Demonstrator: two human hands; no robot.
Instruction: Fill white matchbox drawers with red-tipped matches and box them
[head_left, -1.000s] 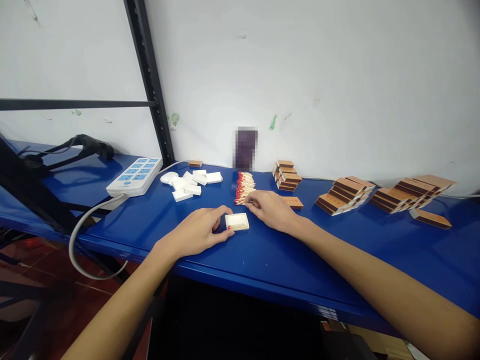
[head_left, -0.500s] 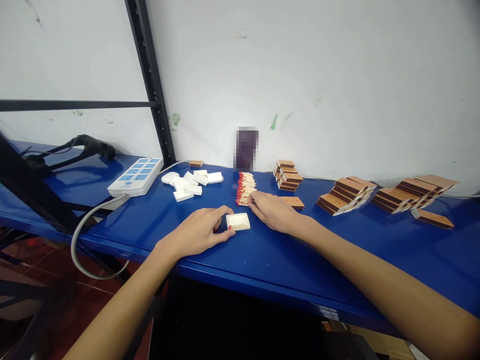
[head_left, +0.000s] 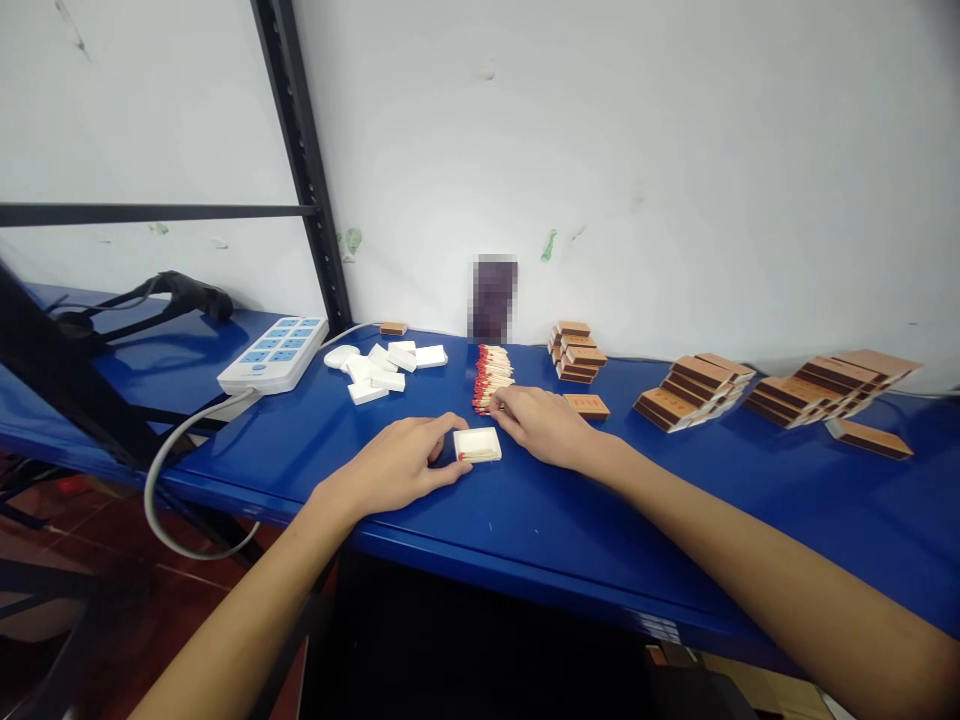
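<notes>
Left fingers (head_left: 452, 471) clamp one tray (head_left: 478, 438); right fingers (head_left: 505, 398), grip unclear, reach one match pile (head_left: 494, 370).

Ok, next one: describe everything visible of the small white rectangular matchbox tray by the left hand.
The small white rectangular matchbox tray is shallow and open-topped, its low, thin walls looking like cardboard. It rests on the glossy blue metal-looking table, longer sides running left to right. A few pale, red-headed wooden matchsticks lie along its near side, heads leftward; much of its floor is bare. The bare left hand holds its left end between thumb and forefinger.
</notes>
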